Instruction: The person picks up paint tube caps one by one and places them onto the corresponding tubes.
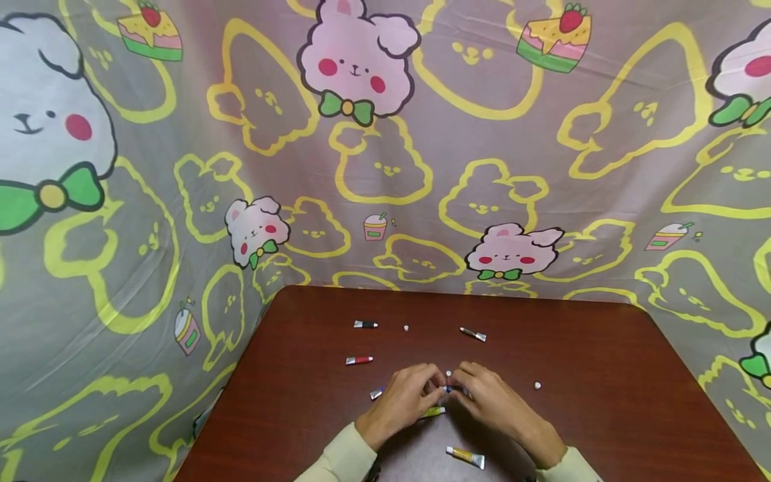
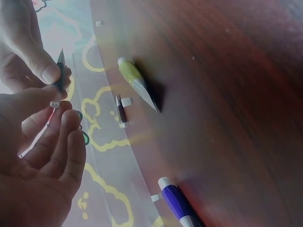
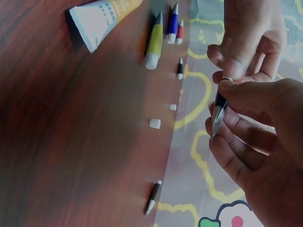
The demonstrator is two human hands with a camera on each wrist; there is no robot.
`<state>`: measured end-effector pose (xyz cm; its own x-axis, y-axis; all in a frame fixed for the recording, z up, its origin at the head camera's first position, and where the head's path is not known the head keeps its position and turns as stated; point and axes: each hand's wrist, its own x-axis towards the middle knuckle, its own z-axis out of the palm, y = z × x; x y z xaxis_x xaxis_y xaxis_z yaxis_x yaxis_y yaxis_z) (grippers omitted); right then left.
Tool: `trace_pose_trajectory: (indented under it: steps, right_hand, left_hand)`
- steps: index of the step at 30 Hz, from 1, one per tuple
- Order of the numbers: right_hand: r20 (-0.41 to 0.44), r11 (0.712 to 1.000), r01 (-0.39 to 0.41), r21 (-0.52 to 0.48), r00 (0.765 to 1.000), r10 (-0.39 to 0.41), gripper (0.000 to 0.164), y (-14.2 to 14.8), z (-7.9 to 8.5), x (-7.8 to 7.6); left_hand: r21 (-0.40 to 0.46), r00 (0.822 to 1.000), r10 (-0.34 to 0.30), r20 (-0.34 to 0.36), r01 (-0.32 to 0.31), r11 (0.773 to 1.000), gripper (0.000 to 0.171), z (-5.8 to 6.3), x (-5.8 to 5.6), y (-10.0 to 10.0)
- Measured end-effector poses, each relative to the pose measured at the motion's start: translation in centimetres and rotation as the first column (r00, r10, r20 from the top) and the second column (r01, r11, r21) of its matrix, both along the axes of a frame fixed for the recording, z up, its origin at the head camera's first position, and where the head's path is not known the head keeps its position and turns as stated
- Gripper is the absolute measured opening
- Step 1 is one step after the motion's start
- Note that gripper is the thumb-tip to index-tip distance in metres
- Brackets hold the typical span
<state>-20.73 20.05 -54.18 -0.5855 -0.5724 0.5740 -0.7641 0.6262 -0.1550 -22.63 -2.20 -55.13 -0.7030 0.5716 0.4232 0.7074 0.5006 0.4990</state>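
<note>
Between both hands is a small dark-blue paint tube (image 3: 219, 105) with a crimped silver end and a white capped end. My right hand (image 1: 489, 396) pinches the tube's body between thumb and fingers. My left hand (image 1: 411, 396) pinches it at the white end, fingertips close to the right hand's. In the left wrist view the tube's silver tip points up and away. A yellow paint tube (image 1: 434, 412) lies below the hands, partly covered by the left one. A blue-violet tube (image 2: 176, 201) lies to the left. One loose white cap (image 1: 448, 373) sits just beyond the fingertips.
An orange-yellow tube (image 1: 466, 457) lies near the front. Farther back are a red tube (image 1: 359, 360), a black tube (image 1: 365, 325) and a dark brown tube (image 1: 473, 333). Other white caps lie at the back (image 1: 406, 328) and right (image 1: 537, 385). Patterned cloth surrounds the brown table (image 1: 620, 402).
</note>
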Motion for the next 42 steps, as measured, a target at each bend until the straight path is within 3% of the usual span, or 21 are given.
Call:
trace_pose_trajectory:
  steps: [8, 16, 28, 36, 42]
  right_hand:
    - [-0.013, 1.000, 0.007, -0.002, 1.000, -0.007, 0.025, -0.31, 0.01, 0.10]
    - [0.001, 1.000, 0.020, 0.011, 1.000, -0.020, 0.022, -0.29, -0.06, 0.14]
    - [-0.021, 1.000, 0.018, 0.003, 1.000, -0.018, 0.021, -0.23, -0.21, 0.21]
    - [0.006, 1.000, 0.025, 0.000, 1.000, -0.025, 0.023, -0.17, -0.13, 0.30]
    - [-0.012, 1.000, 0.022, -0.009, 1.000, -0.022, 0.025, -0.12, -0.27, 0.34]
  left_hand:
    - [0.004, 0.997, 0.021, 0.069, -0.022, 1.000, 0.006, 0.05, 0.06, -0.10]
    - [-0.009, 1.000, 0.012, 0.014, -0.012, 1.000, 0.009, -0.11, -0.02, -0.27]
    - [0.035, 0.994, 0.008, 0.109, -0.012, 0.999, 0.011, 0.09, 0.05, -0.14]
    - [0.000, 1.000, 0.016, 0.010, -0.016, 1.000, 0.004, 0.02, -0.03, -0.31]
    - [0.003, 1.000, -0.009, 0.008, 0.009, 1.000, 0.011, 0.16, 0.12, -0.20]
